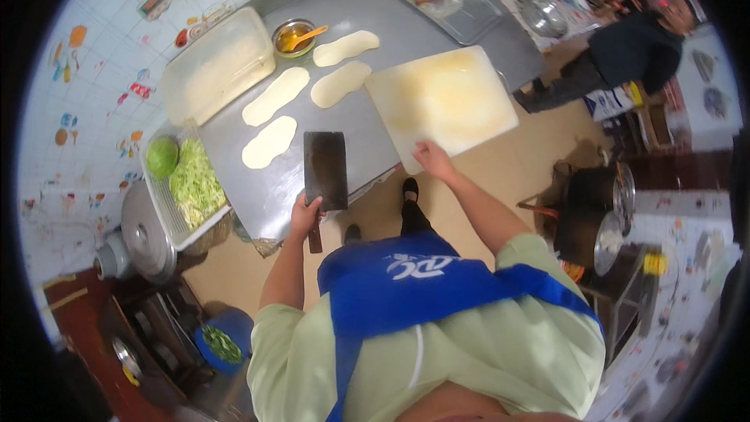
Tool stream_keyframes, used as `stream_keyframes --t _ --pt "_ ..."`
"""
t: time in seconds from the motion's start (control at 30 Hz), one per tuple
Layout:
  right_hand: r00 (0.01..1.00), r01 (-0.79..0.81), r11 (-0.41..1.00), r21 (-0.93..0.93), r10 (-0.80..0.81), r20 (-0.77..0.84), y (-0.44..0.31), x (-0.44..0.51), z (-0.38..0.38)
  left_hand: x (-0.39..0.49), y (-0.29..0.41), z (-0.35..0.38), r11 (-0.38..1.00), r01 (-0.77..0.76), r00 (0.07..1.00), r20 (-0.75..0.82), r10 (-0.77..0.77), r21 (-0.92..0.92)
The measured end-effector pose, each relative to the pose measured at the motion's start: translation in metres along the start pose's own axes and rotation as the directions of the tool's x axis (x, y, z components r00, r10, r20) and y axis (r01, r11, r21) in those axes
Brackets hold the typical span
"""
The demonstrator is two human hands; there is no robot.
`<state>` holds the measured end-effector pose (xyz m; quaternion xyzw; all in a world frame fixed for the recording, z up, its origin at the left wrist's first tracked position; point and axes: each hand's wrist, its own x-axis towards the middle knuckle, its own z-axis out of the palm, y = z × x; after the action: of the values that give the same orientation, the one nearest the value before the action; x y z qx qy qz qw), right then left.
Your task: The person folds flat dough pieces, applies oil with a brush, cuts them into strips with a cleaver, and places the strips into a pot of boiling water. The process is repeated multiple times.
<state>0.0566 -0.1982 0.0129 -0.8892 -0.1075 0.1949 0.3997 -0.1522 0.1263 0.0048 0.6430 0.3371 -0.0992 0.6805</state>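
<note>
My left hand (306, 214) grips the handle of a cleaver (326, 167), whose broad dark blade lies over the front edge of the steel table (234, 193). My right hand (429, 155) is at the near corner of a white cutting board (445, 99), its fingers curled; whether it touches the board I cannot tell. Several flat, elongated pieces of dough (276, 96) lie on the table left of the board. Behind them stands a metal bowl (283, 28) of yellowish liquid with an orange spoon (308, 37) in it.
A plastic tub (220, 64) stands at the left rear, near a white basket (171, 225) of shredded cabbage (195, 184) and a whole cabbage (162, 157). A metal tray (469, 20) bearing pale dough lies at the back. Another person (633, 50) is at the right, beyond the table.
</note>
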Motion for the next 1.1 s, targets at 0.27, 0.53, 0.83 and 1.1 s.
stream_keyframes --t 0.27,0.53,0.83,1.1 --pt "0.945 0.317 0.909 -0.271 -0.325 0.017 -0.084 0.259 0.021 0.014 -0.002 0.015 0.905 0.12 0.891 -0.447 0.083 0.407" --pt "0.941 0.14 0.832 -0.537 0.056 0.333 -0.098 0.319 0.057 0.008 0.018 0.026 0.887 0.159 0.868 -0.489 0.084 0.434" --pt "0.78 0.609 0.792 0.053 -0.609 0.142 -0.135 0.234 0.073 0.032 0.04 0.018 0.826 0.164 0.847 -0.506 0.163 0.54" --pt "0.819 -0.56 0.123 0.82 -0.069 0.57 -0.142 0.187 0.006 0.041 0.056 0.023 0.526 0.21 0.795 -0.458 0.398 0.824"
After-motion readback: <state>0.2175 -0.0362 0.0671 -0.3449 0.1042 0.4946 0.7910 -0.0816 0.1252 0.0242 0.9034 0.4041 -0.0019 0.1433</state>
